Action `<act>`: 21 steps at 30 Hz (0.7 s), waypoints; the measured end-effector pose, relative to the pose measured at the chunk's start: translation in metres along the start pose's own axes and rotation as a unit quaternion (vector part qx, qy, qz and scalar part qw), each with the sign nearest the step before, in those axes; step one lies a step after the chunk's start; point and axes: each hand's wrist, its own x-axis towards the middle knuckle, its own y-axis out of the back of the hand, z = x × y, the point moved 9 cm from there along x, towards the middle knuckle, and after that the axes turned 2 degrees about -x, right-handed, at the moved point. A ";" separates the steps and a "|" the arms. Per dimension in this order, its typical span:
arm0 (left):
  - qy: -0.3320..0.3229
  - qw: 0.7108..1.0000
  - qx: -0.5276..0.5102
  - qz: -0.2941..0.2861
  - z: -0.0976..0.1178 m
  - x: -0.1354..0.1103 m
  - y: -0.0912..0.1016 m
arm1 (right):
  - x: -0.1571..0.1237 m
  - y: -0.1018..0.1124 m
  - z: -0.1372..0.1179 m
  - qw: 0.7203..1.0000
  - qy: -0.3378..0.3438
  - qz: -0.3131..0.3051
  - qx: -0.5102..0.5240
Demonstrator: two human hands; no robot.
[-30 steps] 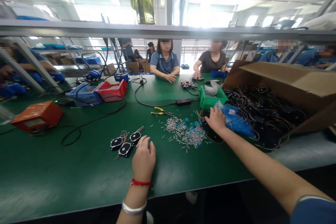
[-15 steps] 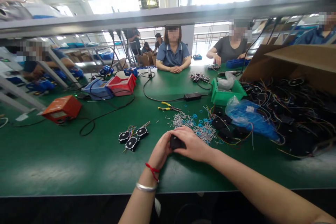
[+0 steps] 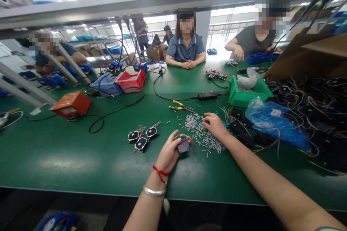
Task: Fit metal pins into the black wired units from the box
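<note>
Assembly line, green table (image 3: 81,162): worker's left hand (image 3: 169,151) curls around small black module (image 3: 183,147), thumb and fingers pinching it just above table, wires trailing. Right hand (image 3: 215,125) sits fingertips-down on pile of metal pins (image 3: 193,127); cannot tell whether it pinches one. Likely best: single out one pin, keep module steady, wires clear.

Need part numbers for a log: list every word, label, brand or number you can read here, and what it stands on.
No text can be read in this view.
On the orange box: a pale panel on its front, too blurred to read.
On the blue plastic bag: a white patch, too small to read.
On the small black square part in the left hand: no legible marking.
</note>
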 end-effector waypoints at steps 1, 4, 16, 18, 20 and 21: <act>0.014 1.000 0.000 0.000 -0.003 -0.001 0.000 | -0.001 0.000 -0.001 1.000 0.004 0.002 -0.003; 0.045 0.999 0.012 -0.007 -0.010 -0.003 -0.002 | -0.005 0.004 -0.004 1.000 0.011 0.012 -0.009; 0.047 0.998 0.039 -0.008 -0.015 -0.001 -0.003 | -0.016 0.022 -0.032 0.998 0.048 0.050 -0.012; 0.044 0.998 0.034 -0.011 -0.015 -0.001 -0.003 | -0.018 0.026 -0.036 0.997 0.050 0.052 0.005; 0.042 0.999 0.027 -0.018 -0.016 -0.001 -0.004 | -0.021 0.031 -0.042 0.997 0.048 0.050 0.024; 0.042 0.999 0.023 -0.022 -0.017 -0.001 -0.004 | -0.022 0.034 -0.046 0.997 0.049 0.049 0.036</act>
